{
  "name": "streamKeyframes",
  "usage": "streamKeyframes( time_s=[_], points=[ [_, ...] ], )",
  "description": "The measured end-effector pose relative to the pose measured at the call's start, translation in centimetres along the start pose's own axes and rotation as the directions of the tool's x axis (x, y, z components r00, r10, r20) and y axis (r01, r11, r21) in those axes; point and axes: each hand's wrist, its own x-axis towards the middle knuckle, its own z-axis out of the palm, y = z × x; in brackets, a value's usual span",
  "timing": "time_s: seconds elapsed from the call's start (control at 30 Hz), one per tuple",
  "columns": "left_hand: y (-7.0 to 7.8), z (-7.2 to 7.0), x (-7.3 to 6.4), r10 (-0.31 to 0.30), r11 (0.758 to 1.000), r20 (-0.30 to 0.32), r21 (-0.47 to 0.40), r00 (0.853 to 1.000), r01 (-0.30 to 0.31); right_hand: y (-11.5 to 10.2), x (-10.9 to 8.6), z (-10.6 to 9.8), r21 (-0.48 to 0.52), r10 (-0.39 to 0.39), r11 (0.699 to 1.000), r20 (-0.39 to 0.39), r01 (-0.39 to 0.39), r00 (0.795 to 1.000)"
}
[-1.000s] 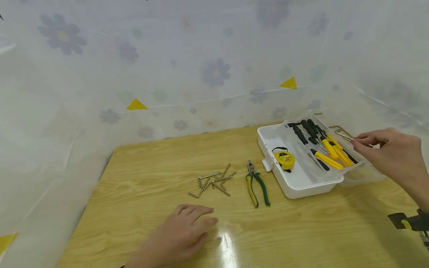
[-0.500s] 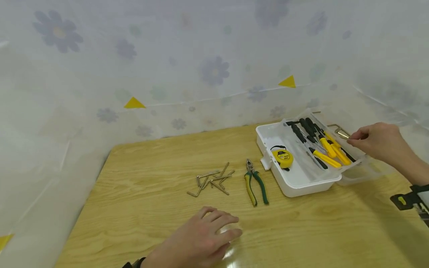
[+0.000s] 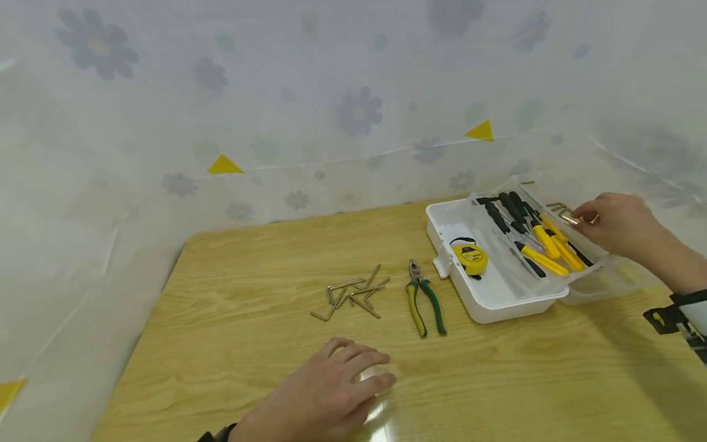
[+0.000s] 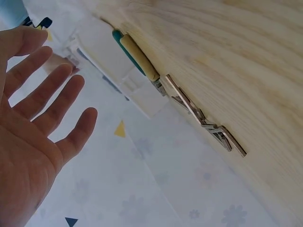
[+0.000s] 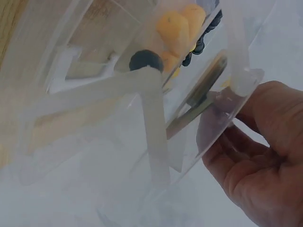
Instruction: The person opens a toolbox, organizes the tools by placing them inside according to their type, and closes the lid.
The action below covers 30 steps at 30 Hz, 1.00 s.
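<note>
My right hand [image 3: 621,224] is over the right side of the clear plastic tray [image 3: 613,283], thumb and fingertips pinching a brass-coloured hex key [image 3: 569,218]. In the right wrist view, those fingers show partly through the clear wall, right at the end of the key. Another hex key lies beside it in the tray. My left hand [image 3: 331,390] hovers palm down over the near table with relaxed, spread fingers and nothing in them. Beyond it lies a loose pile of several L-shaped hex keys [image 3: 364,306], with green-and-yellow pliers [image 3: 436,310] to their right.
A white toolbox [image 3: 513,314] stands open at the right, holding a yellow tape measure [image 3: 472,261]. Screwdrivers with yellow and black handles [image 3: 542,258] fill the neighbouring compartment. A flowered translucent sheet [image 3: 309,110] hangs behind the wooden table [image 3: 248,270].
My right hand has lowered and shifted slightly left, bringing the hex key down into the tray. My left hand has moved right across the table. The pile and pliers stay put.
</note>
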Motion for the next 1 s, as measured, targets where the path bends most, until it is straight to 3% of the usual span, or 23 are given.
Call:
streamKeyframes(
  time_s=[0.27,0.4,0.47,0.57,0.63,0.7,0.77,0.83,0.93,1.0],
  points=[
    [0.1,0.1,-0.3,-0.012,1.000,0.002,-0.018,1.000,0.012,-1.1,-0.1,0.9,0.099,0.071,0.993,-0.019,-0.069,0.997],
    [0.1,0.2,-0.7,-0.052,0.998,0.011,-0.046,0.999,0.052,-2.0,-0.2,1.1,0.101,0.038,0.995,-0.162,-0.021,0.986],
    [0.1,0.2,-1.1,-0.081,0.995,0.008,-0.055,0.997,0.081,-3.4,-0.4,1.2,0.104,0.001,0.994,-0.300,0.032,0.954],
    [-0.1,0.1,-1.9,-0.121,0.991,-0.011,-0.054,0.993,0.121,-6.7,-0.5,1.4,0.117,-0.086,0.979,-0.506,0.167,0.858],
    [-0.2,-0.1,-2.6,-0.147,0.988,-0.028,-0.060,0.989,0.145,-9.7,-0.6,1.8,0.122,-0.148,0.956,-0.579,0.265,0.802],
    [-0.4,-0.4,-3.4,-0.173,0.983,-0.038,-0.063,0.984,0.171,-12.9,-0.7,2.5,0.136,-0.209,0.925,-0.597,0.355,0.775],
    [-0.7,-0.7,-4.3,-0.200,0.979,-0.047,-0.061,0.979,0.197,-16.3,-0.8,3.5,0.148,-0.259,0.904,-0.558,0.402,0.788],
    [-1.0,-1.0,-5.2,-0.223,0.974,-0.048,-0.052,0.974,0.220,-19.7,-0.8,4.6,0.180,-0.309,0.885,-0.465,0.430,0.830],
    [-1.5,-1.6,-6.7,-0.258,0.966,-0.066,-0.024,0.964,0.257,-24.5,0.0,6.6,0.241,-0.404,0.856,-0.242,0.458,0.882],
    [-1.7,-1.9,-7.5,-0.283,0.959,-0.082,-0.008,0.956,0.283,-27.4,1.1,8.0,0.293,-0.463,0.837,-0.071,0.462,0.884]
  ],
)
